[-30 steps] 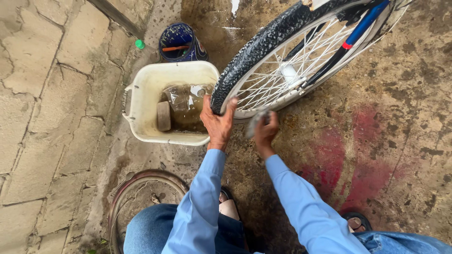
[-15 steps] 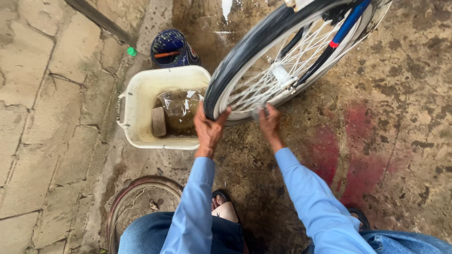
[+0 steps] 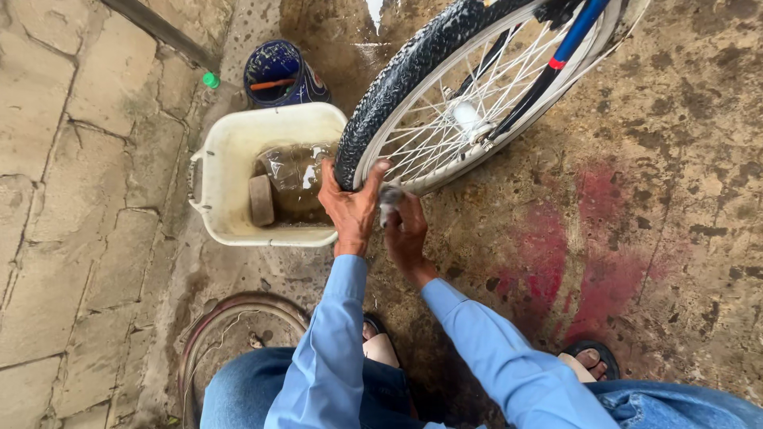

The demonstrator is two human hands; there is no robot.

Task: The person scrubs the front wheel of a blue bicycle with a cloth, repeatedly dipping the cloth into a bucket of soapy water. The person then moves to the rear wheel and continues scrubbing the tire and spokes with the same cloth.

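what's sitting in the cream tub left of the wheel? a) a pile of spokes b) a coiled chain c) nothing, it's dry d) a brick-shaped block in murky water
d: the tub holds brownish water with a rectangular block standing in it, just left of the left hand gripping the tyre.

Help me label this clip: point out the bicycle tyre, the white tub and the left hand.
bicycle tyre (image 3: 413, 67), head view, knobbly black tread.
white tub (image 3: 230, 151), head view, inner wall.
left hand (image 3: 350, 202), head view, its back.
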